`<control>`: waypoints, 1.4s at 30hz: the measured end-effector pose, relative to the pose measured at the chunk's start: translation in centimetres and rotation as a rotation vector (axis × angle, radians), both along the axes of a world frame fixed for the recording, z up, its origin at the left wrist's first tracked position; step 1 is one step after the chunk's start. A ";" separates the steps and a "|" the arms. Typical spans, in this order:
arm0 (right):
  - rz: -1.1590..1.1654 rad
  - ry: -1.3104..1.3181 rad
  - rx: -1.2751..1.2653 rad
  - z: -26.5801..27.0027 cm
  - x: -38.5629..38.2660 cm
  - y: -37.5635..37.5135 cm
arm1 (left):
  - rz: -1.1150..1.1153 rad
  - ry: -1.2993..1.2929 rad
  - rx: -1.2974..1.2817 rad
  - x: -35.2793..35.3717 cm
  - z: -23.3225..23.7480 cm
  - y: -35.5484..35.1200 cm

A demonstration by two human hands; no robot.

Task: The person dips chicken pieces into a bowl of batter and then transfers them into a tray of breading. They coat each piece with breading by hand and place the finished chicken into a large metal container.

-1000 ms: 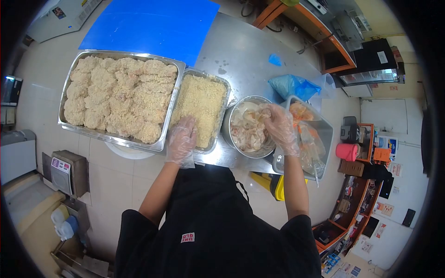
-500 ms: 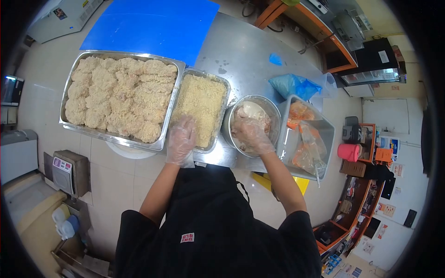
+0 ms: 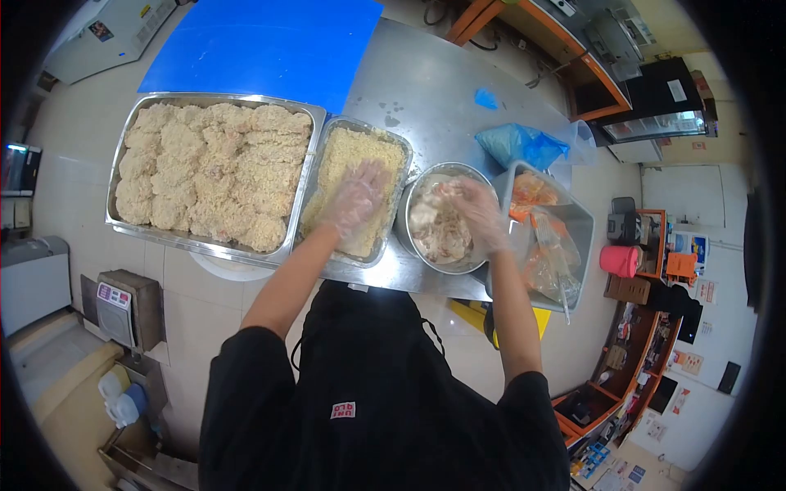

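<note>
My left hand (image 3: 358, 199), in a clear plastic glove, lies with its fingers spread on the pale crumbs (image 3: 360, 151) in the smaller metal tray (image 3: 404, 164). My right hand (image 3: 479, 214), also gloved, is at the right side of the round metal bowl (image 3: 404, 233). Its fingers are bent over wet, pale meat (image 3: 440, 229) in whitish liquid; whether they grip a piece is hidden. Left of the crumb tray stands a large metal tray (image 3: 205, 248) full of crumb-coated pieces (image 3: 213, 172).
Right of the bowl is a grey tub (image 3: 583, 245) with orange-tinted plastic bags (image 3: 544, 254). Behind it lies a blue bag (image 3: 520, 146). A blue board (image 3: 262, 49) covers the table's (image 3: 426, 82) far left. A scale (image 3: 123, 307) stands at lower left.
My left hand has moved up and right, from the crumb tray's lower left edge onto the crumbs. My right hand has shifted up and right in the bowl, uncovering more meat.
</note>
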State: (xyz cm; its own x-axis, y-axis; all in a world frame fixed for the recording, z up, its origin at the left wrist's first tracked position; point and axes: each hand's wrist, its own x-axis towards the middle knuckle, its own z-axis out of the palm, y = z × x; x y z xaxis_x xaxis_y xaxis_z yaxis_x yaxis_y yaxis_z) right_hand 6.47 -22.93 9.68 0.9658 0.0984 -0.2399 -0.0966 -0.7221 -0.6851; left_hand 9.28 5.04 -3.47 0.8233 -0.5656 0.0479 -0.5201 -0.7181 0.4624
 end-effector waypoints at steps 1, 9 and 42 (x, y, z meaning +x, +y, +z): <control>-0.021 -0.045 -0.209 -1.6 0.6 0.6 | 0.025 -0.035 0.004 1.1 -0.4 0.0; -0.113 -0.217 -0.452 -0.3 0.4 1.8 | 0.237 -0.054 0.241 2.5 -1.3 0.0; -0.019 -0.104 -0.518 -5.2 -1.8 -1.1 | 0.237 -0.049 -0.220 -9.5 -2.0 6.9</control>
State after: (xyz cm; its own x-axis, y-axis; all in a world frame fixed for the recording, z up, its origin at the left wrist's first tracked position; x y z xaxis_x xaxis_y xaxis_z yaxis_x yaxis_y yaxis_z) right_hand 4.68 -24.07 4.52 0.9876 -0.0248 -0.1550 -0.0628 -0.9673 -0.2457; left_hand -0.24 11.99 -5.51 0.9244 -0.3305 0.1903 -0.3761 -0.7075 0.5983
